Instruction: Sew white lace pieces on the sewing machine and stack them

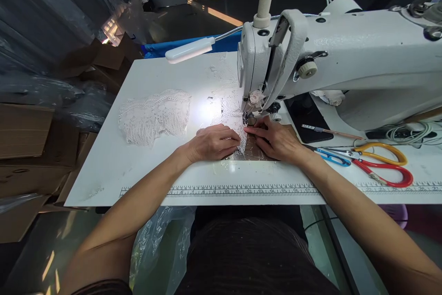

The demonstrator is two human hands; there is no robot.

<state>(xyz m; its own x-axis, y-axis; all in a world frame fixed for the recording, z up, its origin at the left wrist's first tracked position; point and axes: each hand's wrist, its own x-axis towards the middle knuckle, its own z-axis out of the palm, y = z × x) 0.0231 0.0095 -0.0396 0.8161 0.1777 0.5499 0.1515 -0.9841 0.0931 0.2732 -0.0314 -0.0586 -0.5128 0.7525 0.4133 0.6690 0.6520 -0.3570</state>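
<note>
A strip of white lace (229,107) runs under the presser foot (249,119) of the white sewing machine (276,55). My left hand (219,142) is closed, its fingers curled together on the lace just left of the foot. On the other side, my right hand (274,139) has its thumb and forefinger closed at the lace's edge, right by the needle area. The lace's near end hangs between both hands over a brown metal-looking plate (255,147). Farther left on the table lies a separate piece of fringed white lace (155,115).
To the right are red-handled scissors (402,177), a yellow-handled pair (393,150), a blue thread snipper (333,157), a pencil-like stick (331,131) and a black phone-like slab (307,118). A lit lamp (189,51) hangs over the table. A printed ruler (221,191) follows the front edge. Cardboard boxes (27,134) stand left.
</note>
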